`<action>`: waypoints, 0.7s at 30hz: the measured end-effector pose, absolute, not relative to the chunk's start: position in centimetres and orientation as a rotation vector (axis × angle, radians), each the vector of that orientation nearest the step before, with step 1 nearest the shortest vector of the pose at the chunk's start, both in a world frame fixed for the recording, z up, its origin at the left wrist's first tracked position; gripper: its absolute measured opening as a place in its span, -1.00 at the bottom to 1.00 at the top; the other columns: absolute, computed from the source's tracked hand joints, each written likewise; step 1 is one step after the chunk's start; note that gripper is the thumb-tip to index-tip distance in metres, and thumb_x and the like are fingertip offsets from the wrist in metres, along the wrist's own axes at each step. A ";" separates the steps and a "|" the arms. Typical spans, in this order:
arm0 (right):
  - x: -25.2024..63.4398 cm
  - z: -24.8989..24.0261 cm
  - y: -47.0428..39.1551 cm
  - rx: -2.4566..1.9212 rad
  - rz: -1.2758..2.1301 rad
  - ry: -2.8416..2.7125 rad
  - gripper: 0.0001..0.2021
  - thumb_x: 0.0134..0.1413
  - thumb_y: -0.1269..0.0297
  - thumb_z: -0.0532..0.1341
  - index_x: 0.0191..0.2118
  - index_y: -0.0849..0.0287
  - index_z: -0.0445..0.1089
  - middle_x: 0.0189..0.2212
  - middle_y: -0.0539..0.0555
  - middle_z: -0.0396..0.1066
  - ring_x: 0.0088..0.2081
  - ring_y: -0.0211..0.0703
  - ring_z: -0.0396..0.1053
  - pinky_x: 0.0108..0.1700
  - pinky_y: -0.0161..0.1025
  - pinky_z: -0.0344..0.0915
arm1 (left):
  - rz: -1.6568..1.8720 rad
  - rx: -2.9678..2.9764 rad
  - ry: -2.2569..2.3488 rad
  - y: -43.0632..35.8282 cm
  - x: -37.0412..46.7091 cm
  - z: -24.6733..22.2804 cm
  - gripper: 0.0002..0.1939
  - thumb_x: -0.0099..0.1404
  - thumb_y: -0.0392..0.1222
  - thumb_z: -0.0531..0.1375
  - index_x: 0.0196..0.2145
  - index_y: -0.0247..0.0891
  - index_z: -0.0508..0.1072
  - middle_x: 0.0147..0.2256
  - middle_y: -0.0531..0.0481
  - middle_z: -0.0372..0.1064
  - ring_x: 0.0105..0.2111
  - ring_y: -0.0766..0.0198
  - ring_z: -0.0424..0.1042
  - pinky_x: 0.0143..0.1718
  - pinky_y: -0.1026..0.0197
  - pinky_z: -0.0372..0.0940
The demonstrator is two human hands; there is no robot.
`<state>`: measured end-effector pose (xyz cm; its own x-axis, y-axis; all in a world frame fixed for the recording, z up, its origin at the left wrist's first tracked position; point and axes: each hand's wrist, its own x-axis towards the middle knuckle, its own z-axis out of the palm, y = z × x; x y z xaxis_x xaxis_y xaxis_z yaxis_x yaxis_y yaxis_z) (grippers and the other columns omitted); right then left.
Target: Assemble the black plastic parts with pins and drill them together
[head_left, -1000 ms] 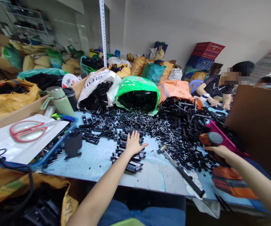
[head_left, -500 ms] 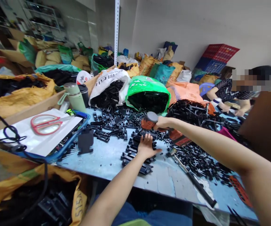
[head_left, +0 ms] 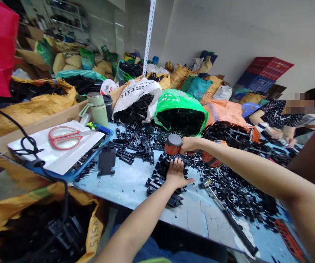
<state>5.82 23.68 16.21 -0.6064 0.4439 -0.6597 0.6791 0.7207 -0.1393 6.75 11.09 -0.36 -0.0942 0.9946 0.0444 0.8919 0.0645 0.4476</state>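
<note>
Right grip [head_left: 189, 145] holds a power tool [head_left: 173, 146] (yellow sack [head_left: 93, 235] reads "515A").

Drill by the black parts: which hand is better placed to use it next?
The right, I'd judge: the right hand grips the drill near the far end of the black parts, while the left hand rests on them, seemingly steadying them.
</note>
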 end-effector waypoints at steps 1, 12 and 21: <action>5.8 16.2 23.4 0.828 -0.508 2.310 -0.89 -0.36 0.34 0.16 -0.59 0.29 0.35 -0.73 -0.01 0.26 -0.67 -0.25 0.23 -0.68 -0.37 0.08 | 0.537 1.906 2.071 11.1 6.7 -0.4 0.10 0.01 0.50 -0.27 0.24 -0.49 -0.14 0.28 -0.21 -0.35 0.26 -0.02 -0.49 0.22 -0.08 -0.49; 5.4 16.9 18.8 0.762 -0.424 2.328 -0.90 -0.35 0.36 0.15 -0.61 0.29 0.36 -0.72 0.02 0.27 -0.63 -0.22 0.25 -0.61 -0.34 0.12 | 0.523 1.875 2.029 9.9 6.7 0.6 0.07 0.03 0.46 -0.23 0.23 -0.52 -0.10 0.26 -0.27 -0.30 0.26 -0.01 -0.39 0.22 -0.08 -0.43; 5.9 16.7 16.0 0.739 -0.442 2.322 -0.89 -0.39 0.38 0.21 -0.56 0.28 0.38 -0.70 -0.02 0.27 -0.60 -0.24 0.26 -0.58 -0.37 0.14 | 0.578 1.932 1.934 4.0 7.2 -0.1 0.01 0.10 0.44 -0.27 0.24 -0.46 -0.14 0.28 -0.21 -0.36 0.26 0.04 -0.52 0.22 -0.08 -0.46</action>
<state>5.86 15.98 16.66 -0.6278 0.3896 -0.6738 0.6098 0.7842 -0.1147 7.24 4.00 -0.13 -0.0125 0.9990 0.0420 0.8582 -0.0108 0.5132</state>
